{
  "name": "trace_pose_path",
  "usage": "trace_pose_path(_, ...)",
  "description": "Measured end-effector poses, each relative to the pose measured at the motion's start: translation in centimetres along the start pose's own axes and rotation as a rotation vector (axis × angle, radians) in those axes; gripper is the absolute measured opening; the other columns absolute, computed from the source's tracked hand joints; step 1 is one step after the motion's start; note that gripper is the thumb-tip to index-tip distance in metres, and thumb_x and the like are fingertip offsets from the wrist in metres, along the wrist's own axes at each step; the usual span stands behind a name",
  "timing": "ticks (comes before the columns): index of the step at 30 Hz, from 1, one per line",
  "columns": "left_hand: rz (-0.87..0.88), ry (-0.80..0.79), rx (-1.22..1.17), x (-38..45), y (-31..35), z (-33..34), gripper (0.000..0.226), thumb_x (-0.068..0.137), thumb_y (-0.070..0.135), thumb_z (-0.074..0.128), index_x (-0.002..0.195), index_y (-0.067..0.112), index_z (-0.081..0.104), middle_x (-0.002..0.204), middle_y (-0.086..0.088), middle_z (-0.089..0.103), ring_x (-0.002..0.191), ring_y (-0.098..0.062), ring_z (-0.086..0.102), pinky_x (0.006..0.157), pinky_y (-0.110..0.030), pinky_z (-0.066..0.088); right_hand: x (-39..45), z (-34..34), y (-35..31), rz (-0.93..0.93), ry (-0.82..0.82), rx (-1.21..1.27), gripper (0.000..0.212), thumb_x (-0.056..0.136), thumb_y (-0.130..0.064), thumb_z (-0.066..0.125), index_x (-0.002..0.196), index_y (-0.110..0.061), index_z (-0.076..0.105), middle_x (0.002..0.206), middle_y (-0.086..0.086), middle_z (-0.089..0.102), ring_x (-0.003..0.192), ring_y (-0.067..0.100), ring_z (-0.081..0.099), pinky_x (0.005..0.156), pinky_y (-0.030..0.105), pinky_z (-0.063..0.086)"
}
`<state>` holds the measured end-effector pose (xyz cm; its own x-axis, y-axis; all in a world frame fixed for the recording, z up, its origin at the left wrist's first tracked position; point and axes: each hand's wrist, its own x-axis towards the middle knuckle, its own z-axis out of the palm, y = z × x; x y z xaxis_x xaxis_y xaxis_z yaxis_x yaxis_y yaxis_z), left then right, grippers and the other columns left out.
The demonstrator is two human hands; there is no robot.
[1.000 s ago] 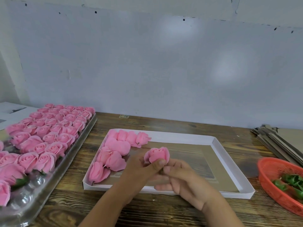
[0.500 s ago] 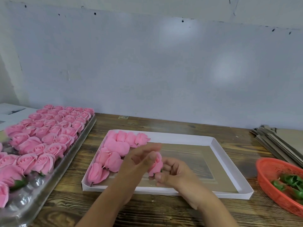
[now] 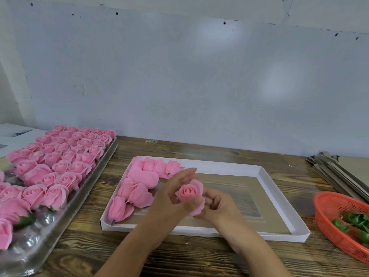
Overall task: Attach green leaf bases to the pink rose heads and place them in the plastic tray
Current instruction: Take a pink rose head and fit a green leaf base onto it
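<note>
Both hands [image 3: 199,204] pinch rose [image 3: 189,193].

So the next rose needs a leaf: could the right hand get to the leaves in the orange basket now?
Probably not yet: the right hand is holding a rose. The way to the basket looks clear.

Both forearms reach forward and meet, the left hand [image 3: 171,198] with fingers spread and raised, the right hand [image 3: 217,206] cupped palm-up just beside it.
</note>
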<state>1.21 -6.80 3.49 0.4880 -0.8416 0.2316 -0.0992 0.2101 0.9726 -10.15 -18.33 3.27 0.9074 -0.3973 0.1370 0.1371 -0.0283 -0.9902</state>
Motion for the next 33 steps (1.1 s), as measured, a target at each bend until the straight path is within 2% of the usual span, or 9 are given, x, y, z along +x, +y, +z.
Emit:
trace_pose_path(3,0.096,0.101,0.007,0.2,0.3,0.0,0.024,0.088,0.047,0.072,0.102,0.03,0.078,0.113,0.015,0.074,0.103,0.0,0.068,0.082,-0.012,0.051,0.0,0.3,0.1,0.0,-0.021,-0.07,0.022,0.084,-0.007,0.073,0.105,-0.015,0.075,0.102,0.012,0.076,0.098,0.025,0.071,0.089,0.033,0.056)
trace_pose_path(7,0.076,0.039,0.065,0.3,-0.1,0.1,0.025,0.087,0.038,0.062,0.087,0.024,0.082,0.109,0.014,0.076,0.103,-0.004,0.07,0.083,-0.016,0.053,-0.1,0.4,0.3,0.015,-0.052,-0.141,0.023,0.089,-0.002,0.067,0.104,-0.016,0.075,0.101,0.011,0.076,0.098,0.027,0.069,0.096,0.047,0.051)
trace_pose_path(13,0.007,-0.072,0.134,0.3,-0.8,0.1,0.014,0.091,0.04,0.07,0.1,0.033,0.079,0.102,0.006,0.078,0.11,-0.009,0.068,0.093,-0.031,0.057,-0.3,0.4,-0.1,-0.004,-0.069,-0.107,0.027,0.089,-0.002,0.068,0.11,-0.02,0.074,0.104,0.006,0.076,0.101,0.019,0.071,0.087,0.023,0.053)
trace_pose_path(18,-0.025,-0.086,0.124,0.2,-0.6,0.2,0.027,0.081,0.043,0.074,0.108,0.044,0.071,0.105,0.009,0.075,0.1,-0.005,0.07,0.081,-0.017,0.055,-0.2,0.2,-0.1,-0.017,-0.034,-0.031,0.029,0.087,-0.009,0.069,0.115,-0.018,0.073,0.108,0.008,0.075,0.102,0.017,0.07,0.086,0.022,0.053)
trace_pose_path(21,0.005,-0.029,0.061,0.2,-0.6,0.1,0.054,0.076,0.052,0.077,0.125,0.04,0.059,0.115,0.022,0.069,0.104,0.001,0.067,0.079,-0.015,0.054,-0.2,0.2,-0.2,-0.013,-0.021,0.009,0.026,0.088,-0.011,0.069,0.113,-0.018,0.074,0.106,0.008,0.076,0.099,0.014,0.07,0.084,0.022,0.053)
trace_pose_path(24,0.091,0.061,0.094,0.3,-0.5,0.2,0.026,0.09,0.054,0.066,0.111,0.041,0.071,0.113,0.029,0.068,0.104,0.007,0.064,0.079,-0.011,0.052,-0.2,0.4,-0.1,0.006,-0.06,-0.032,0.023,0.089,-0.008,0.069,0.11,-0.016,0.074,0.106,0.01,0.076,0.103,0.02,0.07,0.09,0.027,0.053)
trace_pose_path(26,0.104,0.044,0.097,0.3,-0.4,0.2,0.026,0.093,0.047,0.057,0.096,0.035,0.08,0.111,0.025,0.072,0.108,0.007,0.064,0.083,-0.009,0.049,-0.3,0.4,0.1,0.013,-0.09,-0.071,0.02,0.09,-0.006,0.068,0.109,-0.012,0.073,0.105,0.012,0.076,0.101,0.022,0.07,0.09,0.028,0.053)
trace_pose_path(30,0.053,-0.065,0.144,0.4,-1.0,0.1,0.039,0.089,0.063,0.058,0.103,0.032,0.077,0.102,0.005,0.077,0.103,-0.013,0.07,0.088,-0.031,0.059,-0.3,0.4,0.1,-0.003,-0.083,-0.078,0.025,0.09,-0.003,0.067,0.11,-0.016,0.074,0.105,0.01,0.076,0.103,0.024,0.07,0.096,0.036,0.054)
trace_pose_path(33,0.033,-0.082,0.085,0.6,-1.1,0.1,0.076,0.07,0.081,0.065,0.123,0.027,0.064,0.107,0.003,0.073,0.103,-0.014,0.069,0.086,-0.031,0.058,-0.1,0.2,0.1,-0.01,-0.014,0.029,0.027,0.085,-0.016,0.07,0.112,-0.019,0.073,0.107,0.008,0.075,0.099,0.017,0.069,0.09,0.031,0.055)
